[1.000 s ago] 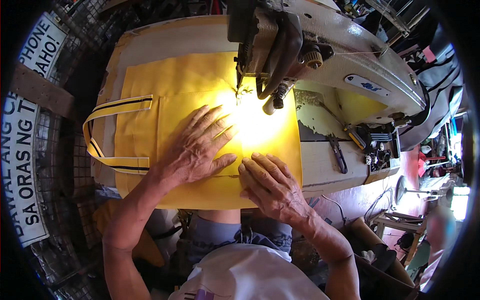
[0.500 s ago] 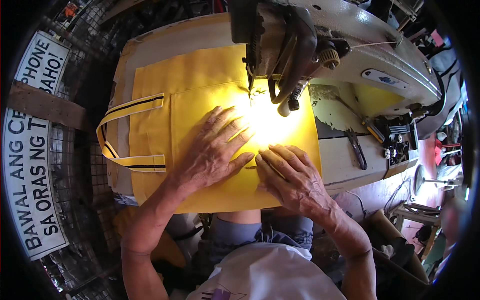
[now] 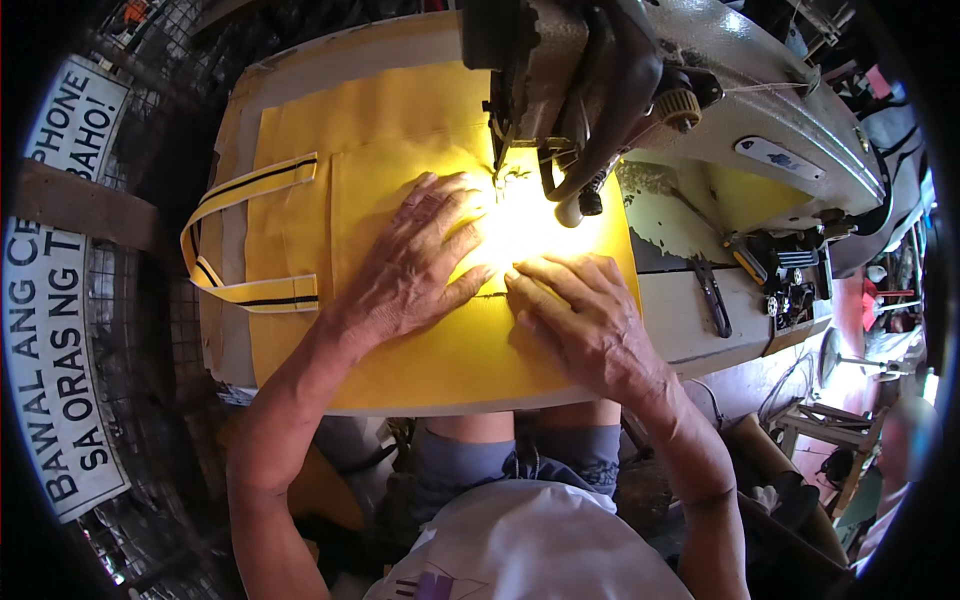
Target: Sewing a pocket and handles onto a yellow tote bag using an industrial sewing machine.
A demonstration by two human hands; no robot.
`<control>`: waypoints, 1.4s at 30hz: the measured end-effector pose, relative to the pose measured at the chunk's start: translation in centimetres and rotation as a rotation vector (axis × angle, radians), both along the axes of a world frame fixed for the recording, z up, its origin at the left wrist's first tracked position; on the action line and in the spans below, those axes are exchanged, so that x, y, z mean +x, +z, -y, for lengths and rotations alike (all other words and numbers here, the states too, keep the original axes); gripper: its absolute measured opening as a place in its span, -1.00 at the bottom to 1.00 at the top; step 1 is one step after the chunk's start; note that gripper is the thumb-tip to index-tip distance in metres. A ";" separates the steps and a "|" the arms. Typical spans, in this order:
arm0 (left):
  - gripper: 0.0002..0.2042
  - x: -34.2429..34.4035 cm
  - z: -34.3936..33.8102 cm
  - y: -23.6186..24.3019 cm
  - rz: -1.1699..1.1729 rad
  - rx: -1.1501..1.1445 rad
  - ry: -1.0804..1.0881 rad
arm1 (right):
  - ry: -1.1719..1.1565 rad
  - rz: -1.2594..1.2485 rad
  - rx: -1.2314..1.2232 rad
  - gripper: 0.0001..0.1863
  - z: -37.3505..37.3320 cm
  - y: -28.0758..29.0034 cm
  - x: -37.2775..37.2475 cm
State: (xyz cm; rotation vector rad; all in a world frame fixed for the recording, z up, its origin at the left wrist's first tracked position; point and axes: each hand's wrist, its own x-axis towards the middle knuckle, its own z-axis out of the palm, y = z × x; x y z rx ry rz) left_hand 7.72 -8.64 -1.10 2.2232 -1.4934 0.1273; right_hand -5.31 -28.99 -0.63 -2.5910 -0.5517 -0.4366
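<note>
A yellow fabric panel [image 3: 430,370] lies flat beneath the head of a sewing machine [image 3: 560,130], with a smaller yellow piece laid over it. At its left side a yellow strap [image 3: 225,195] with a dark stripe forms a loop. My left hand [image 3: 425,255] rests flat on the cloth, left of the needle area, fingers spread. To the near right, my right hand [image 3: 590,320] lies on the fabric, fingers stretched out and fingertips close to my left thumb. Bright lamplight washes out the cloth between the hands and the needle.
On the machine bed at right lie dark thread snips [image 3: 712,298] and a yellow-and-black handled tool [image 3: 747,260], beside metal parts [image 3: 790,300]. A wire grid and a white lettered sign [image 3: 60,350] stand at far left. The worktable [image 3: 235,130] shows around the cloth.
The yellow panel and its strap have slid away from me under the machine head. Both hands have moved forward with it, still flat on the cloth.
</note>
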 end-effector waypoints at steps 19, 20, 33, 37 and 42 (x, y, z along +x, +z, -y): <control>-0.73 -2.5 -1.4 -0.7 -0.155 -0.150 0.075 | -0.096 -0.036 0.319 -0.85 -0.8 -0.8 2.3; -0.72 -2.5 -1.4 -0.9 -0.121 -0.158 0.067 | -0.103 -0.017 0.314 -0.84 -1.0 -0.9 2.3; -0.73 -2.6 -1.4 -0.3 0.066 -0.108 0.046 | -0.078 -0.042 0.237 -0.80 -0.4 -1.7 2.3; -0.77 -2.5 -1.1 0.1 0.072 -0.108 0.052 | -0.030 0.005 0.141 -0.84 -0.3 -0.9 2.5; -0.80 -2.3 -0.9 0.0 0.112 -0.131 0.043 | 0.007 0.008 0.039 -0.91 0.3 -0.4 2.8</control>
